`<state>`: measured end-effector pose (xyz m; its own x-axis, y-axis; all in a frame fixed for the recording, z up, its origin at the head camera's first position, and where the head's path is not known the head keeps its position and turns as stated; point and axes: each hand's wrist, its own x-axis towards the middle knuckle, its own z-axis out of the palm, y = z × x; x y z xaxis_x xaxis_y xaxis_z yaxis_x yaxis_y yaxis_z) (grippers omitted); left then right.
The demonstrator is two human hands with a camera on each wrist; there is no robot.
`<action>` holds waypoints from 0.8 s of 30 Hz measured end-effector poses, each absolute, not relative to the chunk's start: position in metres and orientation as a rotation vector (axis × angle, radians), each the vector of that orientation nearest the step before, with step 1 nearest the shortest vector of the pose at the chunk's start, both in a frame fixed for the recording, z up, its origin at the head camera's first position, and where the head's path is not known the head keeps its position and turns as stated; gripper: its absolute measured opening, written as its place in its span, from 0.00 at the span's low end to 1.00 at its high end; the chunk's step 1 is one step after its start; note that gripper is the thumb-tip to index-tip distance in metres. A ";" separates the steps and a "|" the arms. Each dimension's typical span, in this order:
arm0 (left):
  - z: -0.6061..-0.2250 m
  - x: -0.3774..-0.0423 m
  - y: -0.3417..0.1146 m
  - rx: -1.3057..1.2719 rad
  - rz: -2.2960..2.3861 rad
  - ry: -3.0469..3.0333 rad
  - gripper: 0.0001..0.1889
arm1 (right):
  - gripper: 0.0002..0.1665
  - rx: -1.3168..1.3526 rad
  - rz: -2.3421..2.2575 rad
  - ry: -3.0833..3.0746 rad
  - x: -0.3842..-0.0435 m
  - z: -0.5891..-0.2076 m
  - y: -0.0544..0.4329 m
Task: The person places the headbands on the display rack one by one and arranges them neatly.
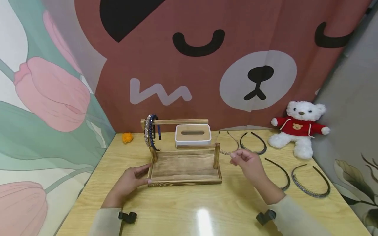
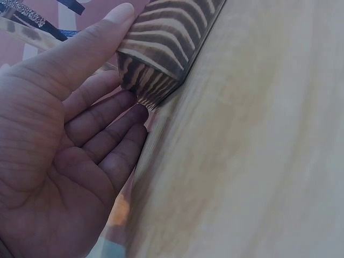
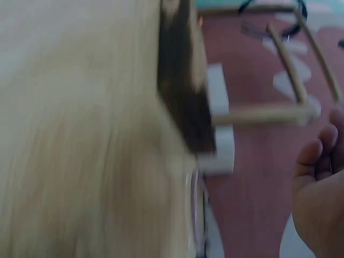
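My left hand (image 1: 130, 182) grips the front left corner of a wooden rack (image 1: 184, 183), its low tray edged by scorched-grain rails. In the left wrist view the thumb (image 2: 119, 13) lies along the rail and the other fingers sit under the corner. Several headbands (image 1: 151, 127), silver and dark blue, hang at the left end of the rack's tall bar. Right of the rack, my right hand (image 1: 248, 164) hovers with loosely bent fingers and nothing in it. Nearest it lie a thin beige toothed headband (image 1: 227, 153) and a black one (image 1: 261, 152).
Two more dark headbands (image 1: 285, 175) (image 1: 320, 195) lie at the table's right side. Behind the rack stands a white tissue box (image 1: 193, 127) with a wooden top. A white teddy bear (image 1: 297, 127) in red sits back right; an orange fluffy thing (image 1: 127, 137) lies back left.
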<state>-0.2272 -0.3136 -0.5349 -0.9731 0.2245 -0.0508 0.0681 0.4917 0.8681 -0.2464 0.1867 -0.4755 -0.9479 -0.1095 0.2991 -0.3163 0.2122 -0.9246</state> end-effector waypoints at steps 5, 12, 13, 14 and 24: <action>-0.533 -0.228 -0.317 0.266 1.460 2.596 0.40 | 0.03 0.498 1.341 -2.555 -0.248 -0.487 0.231; -0.535 -0.231 -0.319 0.284 1.491 2.551 0.42 | 0.09 0.533 0.912 -2.742 -0.245 -0.504 0.296; -0.536 -0.230 -0.318 0.283 1.487 2.552 0.42 | 0.11 0.522 0.903 -2.781 -0.244 -0.504 0.305; -0.536 -0.230 -0.318 0.284 1.486 2.552 0.42 | 0.11 0.509 0.899 -2.816 -0.242 -0.504 0.313; -0.536 -0.229 -0.317 0.279 1.467 2.566 0.41 | 0.19 0.607 0.742 -2.994 -0.231 -0.495 0.361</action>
